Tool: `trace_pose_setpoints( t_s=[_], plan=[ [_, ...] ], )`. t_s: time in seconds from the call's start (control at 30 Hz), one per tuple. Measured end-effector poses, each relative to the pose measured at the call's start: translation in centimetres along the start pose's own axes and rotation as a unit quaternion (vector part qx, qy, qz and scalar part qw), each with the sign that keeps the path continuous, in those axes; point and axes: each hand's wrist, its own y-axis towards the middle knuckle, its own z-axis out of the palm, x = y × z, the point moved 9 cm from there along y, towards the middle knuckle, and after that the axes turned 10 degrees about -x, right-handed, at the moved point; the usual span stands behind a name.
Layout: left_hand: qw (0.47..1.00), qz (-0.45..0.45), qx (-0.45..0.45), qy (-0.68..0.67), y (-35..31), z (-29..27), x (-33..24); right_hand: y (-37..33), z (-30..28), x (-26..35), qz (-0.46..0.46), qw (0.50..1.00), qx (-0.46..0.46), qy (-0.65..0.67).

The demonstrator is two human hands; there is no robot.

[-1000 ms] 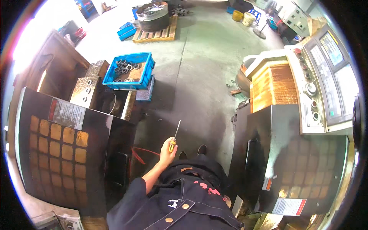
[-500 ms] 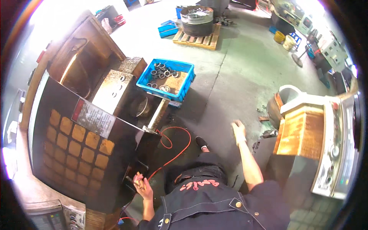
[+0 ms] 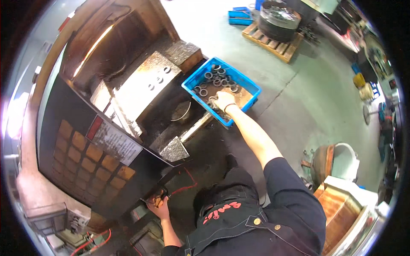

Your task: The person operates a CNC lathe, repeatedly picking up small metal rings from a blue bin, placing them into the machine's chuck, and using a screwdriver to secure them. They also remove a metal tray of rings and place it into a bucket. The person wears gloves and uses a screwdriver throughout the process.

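My right hand (image 3: 224, 100) reaches down into a blue plastic crate (image 3: 197, 92), its fingertips at some pale ring-shaped pieces (image 3: 212, 102) near the crate's front side. Whether the fingers hold one is hidden. Several dark metal rings (image 3: 220, 79) lie heaped in the crate's far half, on a brown stained bottom. Low on the left, my left hand (image 3: 159, 205) is closed around a small orange and dark tool (image 3: 158, 199) beside the machine's dark panel. The tool's exact kind is unclear. A red hose (image 3: 186, 187) runs close by.
At left stands a large machine with a dark panel (image 3: 68, 128) and an oily open bay. Three rings (image 3: 159, 80) sit on its metal block. Behind are a wooden pallet (image 3: 273, 47) with a dark drum (image 3: 277, 25). A bucket (image 3: 347, 160) stands at right.
My right hand has swung left and forward from beside my body into the blue crate. My left hand stays low with its tool. The view has turned and shifted toward the machine.
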Motion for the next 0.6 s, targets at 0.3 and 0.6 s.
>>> trace_pose_setpoints(
  t_s=[0.3,0.6],
  plan=[
    [0.991,0.018,-0.031,0.131,-1.4,-0.4,1.6,-1.4,4.2,0.6,0.098,0.989,0.100,0.054],
    [0.979,0.010,0.123,0.160,0.0,0.7,-0.9,-7.6,-4.3,1.8,0.174,0.756,0.020,0.630]
  ],
)
